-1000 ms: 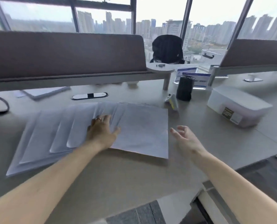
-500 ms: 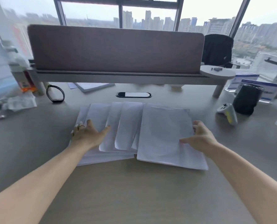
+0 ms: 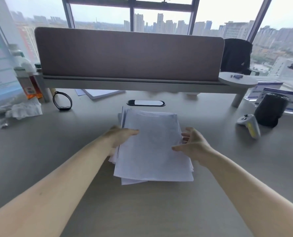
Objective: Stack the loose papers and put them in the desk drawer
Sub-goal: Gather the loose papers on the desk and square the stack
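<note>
The loose white sheets of paper lie gathered into one rough pile on the pale grey-brown desk top, and the person has a bare hand on either side of them. The left hand lies flat against the pile's left edge, its thumb over the top sheet and the rest of its fingers hidden behind or under the stack, so I cannot tell how much it grips rather than just presses. The right hand is open with the fingers spread and curled, its tips touching the pile's right edge or just short of it. Neither hand is closed on the paper.

The pose looks to me like squeezing from both sides to square the sheets up. They need it: edges fan out past the left hand at the far corner, and more corners stick out below the top sheet on the near side. The pile rests flat on the desk, not lifted.

Everything else sits well away from the hands: a black oval cable port beyond the pile, a dark wristband and crumpled white tissue off to the left, a grey-and-yellow handheld controller off to the right. No drawer shows, so stowing is yet to come.
</note>
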`<state>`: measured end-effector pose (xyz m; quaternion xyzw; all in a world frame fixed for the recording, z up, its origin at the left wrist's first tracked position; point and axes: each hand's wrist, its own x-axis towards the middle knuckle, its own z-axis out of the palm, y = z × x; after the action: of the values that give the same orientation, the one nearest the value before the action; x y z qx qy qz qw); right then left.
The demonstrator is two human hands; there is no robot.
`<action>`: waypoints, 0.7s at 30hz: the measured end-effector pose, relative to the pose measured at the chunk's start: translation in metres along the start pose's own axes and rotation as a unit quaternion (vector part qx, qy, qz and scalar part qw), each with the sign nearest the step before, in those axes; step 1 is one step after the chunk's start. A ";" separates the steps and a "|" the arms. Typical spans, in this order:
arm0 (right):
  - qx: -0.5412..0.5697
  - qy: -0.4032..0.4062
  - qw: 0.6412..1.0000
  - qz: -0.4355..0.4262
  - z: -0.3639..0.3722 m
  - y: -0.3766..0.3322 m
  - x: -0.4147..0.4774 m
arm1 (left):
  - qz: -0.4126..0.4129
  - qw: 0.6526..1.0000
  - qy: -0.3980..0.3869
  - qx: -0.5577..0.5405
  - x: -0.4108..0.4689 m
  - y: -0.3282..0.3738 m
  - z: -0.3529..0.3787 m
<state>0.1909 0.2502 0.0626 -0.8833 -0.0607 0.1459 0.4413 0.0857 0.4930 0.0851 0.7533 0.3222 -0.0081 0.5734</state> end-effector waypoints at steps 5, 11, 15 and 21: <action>0.103 0.010 0.994 0.030 -0.009 0.000 -0.003 | 0.050 0.996 -0.046 -0.058 -0.002 0.000 0.012; 0.103 -0.022 0.994 0.013 -0.011 -0.002 -0.012 | 0.027 0.986 -0.051 -0.155 -0.013 -0.014 0.030; 0.138 -0.047 0.989 0.027 -0.014 -0.002 -0.018 | 0.039 0.991 -0.062 -0.110 -0.011 -0.018 0.005; 0.168 -0.065 0.983 0.015 0.000 -0.007 -0.035 | 0.190 0.981 -0.030 -0.015 -0.046 -0.017 0.002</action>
<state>0.1574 0.2460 0.0755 -0.7859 -0.0507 0.2181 0.5763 0.0411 0.4721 0.0871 0.7913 0.1555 0.0835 0.5854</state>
